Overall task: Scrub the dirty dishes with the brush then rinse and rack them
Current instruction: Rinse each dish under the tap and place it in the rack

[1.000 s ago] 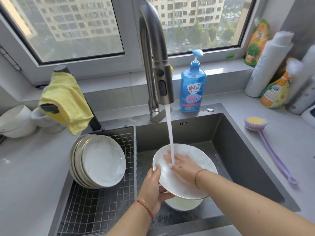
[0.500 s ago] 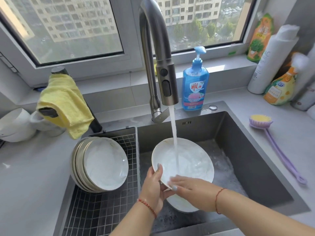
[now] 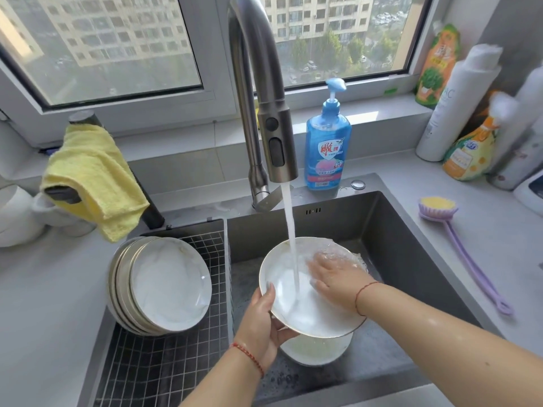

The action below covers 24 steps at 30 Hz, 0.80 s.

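Note:
A white plate (image 3: 291,304) is tilted under the running water of the faucet (image 3: 276,142), over the sink (image 3: 411,259). My left hand (image 3: 261,321) grips its lower left rim. My right hand (image 3: 338,274) lies flat on the plate's upper right face, fingers spread in the water. Below the plate sits another white dish (image 3: 317,348), partly hidden. Several clean plates (image 3: 164,286) lean stacked in the wire rack (image 3: 164,362) on the left. The purple brush (image 3: 458,239) with a yellow head lies on the counter to the right.
A blue soap bottle (image 3: 327,148) stands behind the sink. A yellow cloth (image 3: 94,177) hangs over a dark handle at the left. White cups (image 3: 20,218) sit at the far left. Several bottles (image 3: 470,121) crowd the back right corner.
My right hand has moved from the plate's lower rim up to its upper right face. The plate stays under the stream, held by my left hand.

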Motion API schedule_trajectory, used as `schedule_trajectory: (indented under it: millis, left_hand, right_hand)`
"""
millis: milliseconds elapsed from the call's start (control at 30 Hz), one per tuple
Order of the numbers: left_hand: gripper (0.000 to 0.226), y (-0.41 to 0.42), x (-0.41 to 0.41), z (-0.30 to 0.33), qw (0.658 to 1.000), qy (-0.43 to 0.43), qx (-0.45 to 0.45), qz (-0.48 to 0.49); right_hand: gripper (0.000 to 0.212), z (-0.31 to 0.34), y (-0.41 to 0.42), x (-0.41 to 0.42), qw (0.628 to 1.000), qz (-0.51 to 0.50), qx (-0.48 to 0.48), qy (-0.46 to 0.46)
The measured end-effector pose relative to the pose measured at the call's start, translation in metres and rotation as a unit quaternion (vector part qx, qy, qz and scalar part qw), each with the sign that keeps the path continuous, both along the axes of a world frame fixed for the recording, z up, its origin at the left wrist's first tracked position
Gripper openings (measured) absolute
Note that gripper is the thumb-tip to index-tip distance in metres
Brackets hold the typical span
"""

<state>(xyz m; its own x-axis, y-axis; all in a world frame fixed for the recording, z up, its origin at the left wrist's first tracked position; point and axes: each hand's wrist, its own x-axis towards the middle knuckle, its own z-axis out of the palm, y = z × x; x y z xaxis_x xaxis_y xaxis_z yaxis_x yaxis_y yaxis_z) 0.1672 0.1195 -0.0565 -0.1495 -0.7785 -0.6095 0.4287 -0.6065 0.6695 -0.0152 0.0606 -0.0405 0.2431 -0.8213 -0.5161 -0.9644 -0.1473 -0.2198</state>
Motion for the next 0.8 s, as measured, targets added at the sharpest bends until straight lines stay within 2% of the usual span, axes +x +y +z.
schedule_trajectory:
  millis: [67, 100, 167, 233, 333, 433, 533, 600, 733, 800]
  left_hand:
    - [0.029, -0.002, 0.001, -0.003, 1.000, -0.013, -0.001, 0.008]
    - [0.028, -0.004, 0.001, -0.004, 1.000, -0.022, -0.002, 0.012]
    - [0.028, -0.006, 0.001, -0.005, 0.999, -0.035, -0.006, 0.018]
    - [0.029, -0.007, 0.001, -0.004, 0.999, -0.037, -0.010, 0.016]
    - [0.030, -0.005, -0.003, -0.002, 1.000, -0.031, -0.002, 0.005]
    - [0.035, -0.002, -0.006, -0.002, 0.999, -0.032, 0.000, -0.006]
    - [0.038, -0.001, -0.009, -0.002, 0.999, -0.039, -0.017, -0.022]
    - [0.034, 0.000, -0.011, -0.001, 0.999, -0.039, -0.014, -0.022]
    - [0.033, 0.001, -0.012, 0.001, 0.999, -0.030, 0.003, -0.012]
    - [0.033, -0.001, -0.012, 0.002, 1.000, -0.028, 0.008, -0.001]
  right_hand:
    - [0.054, 0.005, 0.012, -0.010, 1.000, -0.013, -0.007, 0.016]
    - [0.049, 0.013, 0.023, -0.012, 0.999, -0.030, 0.013, 0.002]
    - [0.036, 0.014, 0.045, -0.012, 0.998, 0.000, 0.047, -0.034]
    - [0.039, 0.012, 0.062, -0.005, 0.991, 0.046, 0.091, -0.081]
    - [0.045, 0.029, 0.067, 0.016, 0.978, 0.120, 0.072, -0.157]
    - [0.047, 0.027, 0.056, 0.034, 0.967, 0.078, 0.092, -0.222]
    - [0.048, 0.015, 0.037, 0.041, 0.979, 0.068, 0.042, -0.187]
    - [0.048, 0.005, 0.021, 0.034, 0.984, 0.016, 0.007, -0.178]
    - [0.051, -0.004, 0.003, 0.008, 0.997, -0.015, -0.002, -0.070]
    - [0.051, 0.002, 0.007, -0.001, 0.999, -0.016, -0.010, -0.045]
